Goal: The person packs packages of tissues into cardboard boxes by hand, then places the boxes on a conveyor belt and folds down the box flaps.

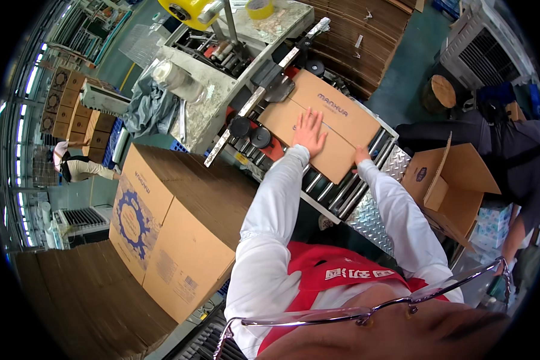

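In the head view, I count one closed carton (336, 120) under the person's hands, lying flat on the rollers (326, 191) of a machine. Those rollers are several, partly covered, so I can't give a sure number. Three black wheels (260, 137) show around the carton: two by its left side, one beyond its far edge. There is one yellow machine head (189, 12) on a post, one roll of yellow tape (260, 8) up on the bench, and one box (450, 186) with raised flaps at the right. I make it three stacks of flat cardboard: a printed one (186, 240) at the left, a plain brown one (90, 294) lower left, and another (354, 36) beyond the machine. Two other people are about: one in dark clothes (510, 156) close by on the right, one (81, 165) far off at the left.

Both white-sleeved arms reach forward and away from the body, the left one long and nearly straight, the right one running up and leftward to the carton.

The left hand (309, 135) lies palm down on the carton's top, fingers spread wide, gripping nothing. The right hand (362, 157) is at the carton's right edge, touching it near the closer corner; its fingers are partly hidden, so I can't tell how far apart they are.
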Demonstrator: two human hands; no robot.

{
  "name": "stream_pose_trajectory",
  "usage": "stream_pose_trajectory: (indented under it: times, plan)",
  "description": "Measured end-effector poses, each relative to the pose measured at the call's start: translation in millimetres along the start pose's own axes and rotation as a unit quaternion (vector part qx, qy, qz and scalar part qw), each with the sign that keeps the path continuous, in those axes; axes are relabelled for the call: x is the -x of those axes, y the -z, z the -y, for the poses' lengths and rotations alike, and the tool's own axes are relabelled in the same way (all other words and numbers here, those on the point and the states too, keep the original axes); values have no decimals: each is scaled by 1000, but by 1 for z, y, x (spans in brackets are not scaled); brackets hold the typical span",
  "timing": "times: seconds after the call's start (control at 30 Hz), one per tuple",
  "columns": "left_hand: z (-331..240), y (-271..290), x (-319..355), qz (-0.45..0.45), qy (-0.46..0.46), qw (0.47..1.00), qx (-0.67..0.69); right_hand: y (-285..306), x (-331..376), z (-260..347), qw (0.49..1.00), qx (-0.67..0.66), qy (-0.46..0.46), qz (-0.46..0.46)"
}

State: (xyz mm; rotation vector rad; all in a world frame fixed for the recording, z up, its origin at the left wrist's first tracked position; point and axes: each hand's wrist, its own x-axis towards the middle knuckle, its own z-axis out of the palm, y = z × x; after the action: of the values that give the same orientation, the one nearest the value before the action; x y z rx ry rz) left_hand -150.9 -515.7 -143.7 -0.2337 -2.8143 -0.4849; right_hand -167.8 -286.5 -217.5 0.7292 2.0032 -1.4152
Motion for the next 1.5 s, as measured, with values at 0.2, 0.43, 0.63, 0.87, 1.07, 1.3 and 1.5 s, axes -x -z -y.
stream_pose_trajectory:
  times: [0.2,0.43,0.63,0.87,1.07,1.3,1.5]
  plan:
    - [62,14,-22,-59,-11,997,-47,-50,17,39,998,30,38,48]
    - [-113,1,117,-65,23,992,109,23,128,-217,859,280,392,173]
    - [-182,96,293,-21,161,987,-1,275,186,-427,839,510,-31,187]
    - [-133,252,381,-142,371,885,-244,368,159,-470,882,456,-100,74]
    - [-195,305,423,-150,384,862,-297,321,125,-500,937,246,222,108]
    - [-524,399,244,-372,-154,783,-474,354,130,-489,956,94,277,-21]
    - [-616,372,146,-334,-347,857,-181,408,252,-382,933,15,353,61]
